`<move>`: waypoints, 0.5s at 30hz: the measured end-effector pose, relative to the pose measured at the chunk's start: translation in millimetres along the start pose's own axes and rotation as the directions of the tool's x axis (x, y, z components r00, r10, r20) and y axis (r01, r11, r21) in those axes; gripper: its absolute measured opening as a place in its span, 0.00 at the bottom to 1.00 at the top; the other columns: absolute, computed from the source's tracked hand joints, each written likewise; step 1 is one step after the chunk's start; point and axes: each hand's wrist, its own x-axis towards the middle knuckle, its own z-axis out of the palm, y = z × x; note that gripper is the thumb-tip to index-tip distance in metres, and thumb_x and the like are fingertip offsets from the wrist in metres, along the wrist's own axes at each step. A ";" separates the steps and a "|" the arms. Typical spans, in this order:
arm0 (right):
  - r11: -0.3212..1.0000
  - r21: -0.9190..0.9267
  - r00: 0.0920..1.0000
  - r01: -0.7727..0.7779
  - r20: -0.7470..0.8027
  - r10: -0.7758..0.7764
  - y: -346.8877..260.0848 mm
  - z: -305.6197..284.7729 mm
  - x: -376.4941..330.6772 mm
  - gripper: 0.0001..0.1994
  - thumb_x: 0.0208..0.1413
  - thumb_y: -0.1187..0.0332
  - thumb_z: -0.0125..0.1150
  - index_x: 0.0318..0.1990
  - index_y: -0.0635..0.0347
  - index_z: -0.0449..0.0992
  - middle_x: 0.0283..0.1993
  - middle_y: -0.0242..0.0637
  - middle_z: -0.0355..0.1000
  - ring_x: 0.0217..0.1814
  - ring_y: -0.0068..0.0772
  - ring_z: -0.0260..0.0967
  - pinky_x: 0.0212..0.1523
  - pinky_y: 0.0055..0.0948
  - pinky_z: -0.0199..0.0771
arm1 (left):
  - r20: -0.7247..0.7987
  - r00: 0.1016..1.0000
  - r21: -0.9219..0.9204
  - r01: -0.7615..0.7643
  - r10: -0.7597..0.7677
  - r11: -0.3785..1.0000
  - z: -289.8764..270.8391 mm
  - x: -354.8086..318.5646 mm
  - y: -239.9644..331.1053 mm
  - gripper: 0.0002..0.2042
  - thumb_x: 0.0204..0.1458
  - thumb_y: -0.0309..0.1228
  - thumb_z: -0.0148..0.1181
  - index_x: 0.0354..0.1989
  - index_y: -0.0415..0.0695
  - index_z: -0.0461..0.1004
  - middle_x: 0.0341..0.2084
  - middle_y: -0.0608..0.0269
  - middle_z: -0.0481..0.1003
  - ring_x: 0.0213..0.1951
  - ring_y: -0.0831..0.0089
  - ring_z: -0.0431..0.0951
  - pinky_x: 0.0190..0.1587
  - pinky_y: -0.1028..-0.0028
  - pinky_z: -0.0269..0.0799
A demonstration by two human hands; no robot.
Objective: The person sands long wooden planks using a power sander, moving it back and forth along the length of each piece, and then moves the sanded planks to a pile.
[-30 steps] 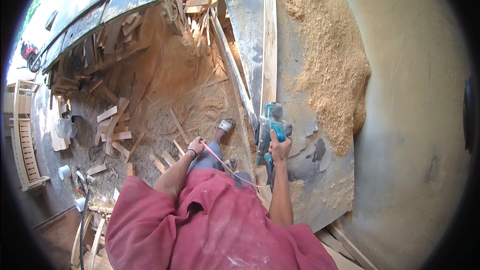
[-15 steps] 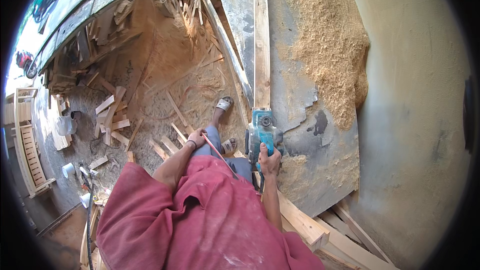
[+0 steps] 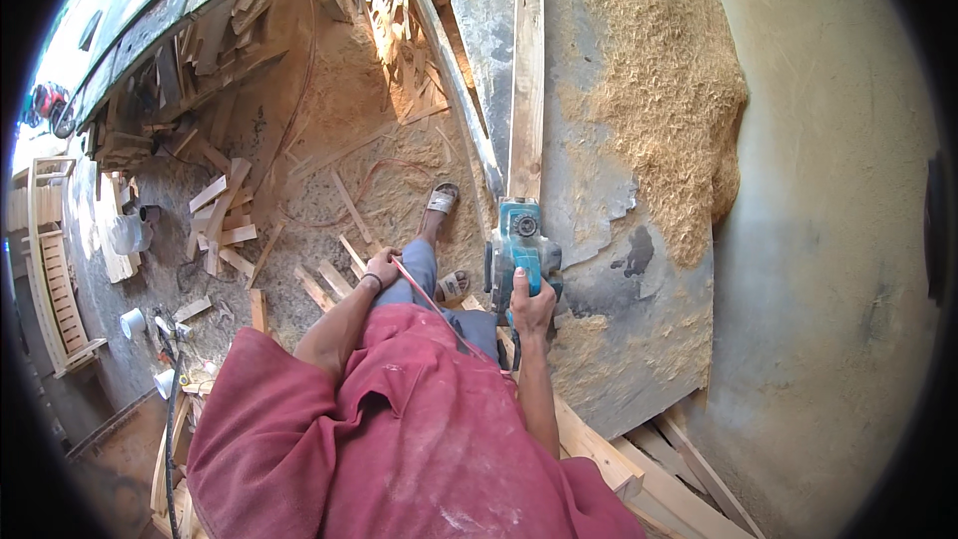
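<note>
As the right hand (image 3: 531, 307) clenched the blue electric planer (image 3: 521, 250), it had advanced up the plank (image 3: 526, 70) toward twelve o'clock, lengthening the planed stretch. At nine o'clock, the left hand (image 3: 381, 268) pinched the red cord (image 3: 431, 301).

Right hand (image 3: 532, 307) is clamped on the teal electric planer (image 3: 521, 250), which sits on the long plank (image 3: 526, 70). Ahead, the plank's top runs bare, nothing on it. To its right, a band of grey worktop (image 3: 589, 190) lies open, then a thick bank of sawdust (image 3: 669, 110) heaps against the wall (image 3: 828, 240), closing that side. Left of the plank, the worktop edge drops to a floor littered with wood offcuts (image 3: 225, 220). Left hand (image 3: 381, 268) rests at the thigh, a thin red cord (image 3: 429, 301) crossing just beside it.
</note>
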 end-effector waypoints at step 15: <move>0.992 -0.065 0.991 -0.112 0.069 0.117 -55.3 12.6 63.7 0.25 0.58 0.51 0.58 0.34 0.71 0.79 0.24 0.56 0.74 0.30 0.52 0.77 0.33 0.44 0.72 | -0.006 1.000 0.025 0.006 -0.005 1.000 -16.1 28.1 25.1 0.16 0.56 0.39 0.58 0.49 0.45 0.79 0.40 0.49 0.81 0.47 0.58 0.81 0.51 0.64 0.74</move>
